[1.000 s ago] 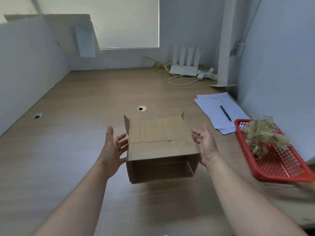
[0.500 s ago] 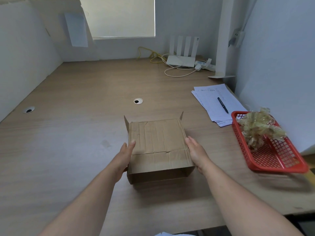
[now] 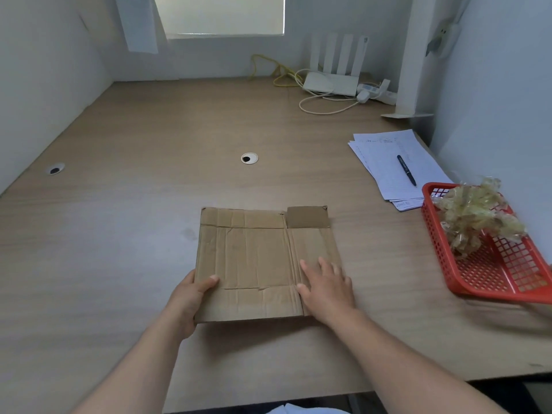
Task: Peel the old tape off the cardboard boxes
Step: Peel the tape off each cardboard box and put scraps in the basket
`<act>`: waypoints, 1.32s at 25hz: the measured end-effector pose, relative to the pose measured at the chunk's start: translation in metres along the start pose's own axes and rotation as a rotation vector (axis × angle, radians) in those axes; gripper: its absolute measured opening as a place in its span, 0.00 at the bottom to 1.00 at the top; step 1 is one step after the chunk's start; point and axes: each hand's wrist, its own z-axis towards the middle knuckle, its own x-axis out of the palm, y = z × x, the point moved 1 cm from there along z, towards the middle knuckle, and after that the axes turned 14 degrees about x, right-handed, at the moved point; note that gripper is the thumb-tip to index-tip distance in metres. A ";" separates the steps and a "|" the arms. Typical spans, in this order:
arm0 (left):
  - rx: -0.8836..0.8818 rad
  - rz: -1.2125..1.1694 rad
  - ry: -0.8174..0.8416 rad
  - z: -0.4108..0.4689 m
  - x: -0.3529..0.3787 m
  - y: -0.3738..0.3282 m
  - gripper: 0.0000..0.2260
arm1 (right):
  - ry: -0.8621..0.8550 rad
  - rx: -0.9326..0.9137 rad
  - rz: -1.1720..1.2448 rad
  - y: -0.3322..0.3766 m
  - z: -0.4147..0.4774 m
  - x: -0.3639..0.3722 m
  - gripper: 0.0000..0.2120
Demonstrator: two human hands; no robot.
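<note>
Left hand (image 3: 191, 297) grips the near left edge of the one flattened cardboard box (image 3: 254, 258), thumb on top; right hand (image 3: 327, 286) lies flat on its right panel, fingers spread (pressing down). The box lies mid-bench (image 3: 149, 204). One red basket (image 3: 493, 279) holds one tape wad (image 3: 478, 216); one pen (image 3: 406, 170) rests on papers (image 3: 385, 156). The wood-grain top has two grommets (image 3: 249, 158); the walls are pale.

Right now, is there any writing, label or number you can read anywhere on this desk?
No text here is legible.
Papers: faint writing along the top and bottom edges, too small and blurred to read.
Router: small sticker on one antenna, too blurred to read.
Box: no print shows.
</note>
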 end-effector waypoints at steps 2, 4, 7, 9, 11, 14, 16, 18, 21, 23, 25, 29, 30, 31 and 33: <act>0.095 0.309 -0.084 0.001 -0.001 0.012 0.19 | -0.073 -0.052 -0.116 -0.001 -0.009 0.011 0.26; 0.221 0.785 -0.148 0.001 0.002 0.023 0.30 | -0.096 -0.079 -0.157 -0.002 -0.013 0.018 0.26; 0.436 1.196 0.033 0.000 0.025 0.033 0.34 | -0.109 -0.078 -0.167 0.000 -0.013 0.016 0.26; 0.453 1.334 0.180 0.002 0.037 0.042 0.37 | -0.154 -0.104 -0.153 0.004 -0.008 0.013 0.24; 0.450 1.418 0.185 0.003 0.041 0.051 0.40 | -0.150 -0.156 -0.083 0.014 0.002 0.013 0.27; 0.482 1.474 0.115 0.003 0.042 0.059 0.42 | -0.091 -0.262 -0.053 0.038 0.032 0.015 0.34; 0.517 1.455 0.070 0.000 0.042 0.061 0.41 | -0.078 -0.308 -0.103 0.050 0.052 0.018 0.35; 0.544 1.438 0.043 0.000 0.044 0.062 0.39 | -0.078 -0.320 -0.155 0.052 0.066 0.024 0.36; 0.562 1.452 0.022 0.002 0.043 0.065 0.36 | -0.151 -0.323 -0.158 0.048 0.069 0.033 0.38; 0.555 1.455 0.036 0.004 0.041 0.066 0.36 | -0.131 -0.310 -0.156 0.050 0.068 0.033 0.39; 0.526 1.439 0.048 0.005 0.042 0.065 0.36 | -0.077 -0.312 -0.141 0.051 0.070 0.028 0.36; 0.473 1.371 0.173 0.012 0.037 0.056 0.39 | 0.019 -0.311 0.099 0.033 0.067 -0.002 0.33; 0.471 1.288 0.214 0.013 0.032 0.050 0.43 | -0.052 -0.237 0.217 0.020 0.059 -0.008 0.32; 0.470 1.185 0.215 0.014 0.025 0.045 0.46 | -0.144 -0.115 0.314 0.005 0.050 -0.011 0.31; 0.451 1.058 0.069 0.011 0.010 0.040 0.47 | -0.242 0.184 0.361 -0.026 0.028 -0.011 0.30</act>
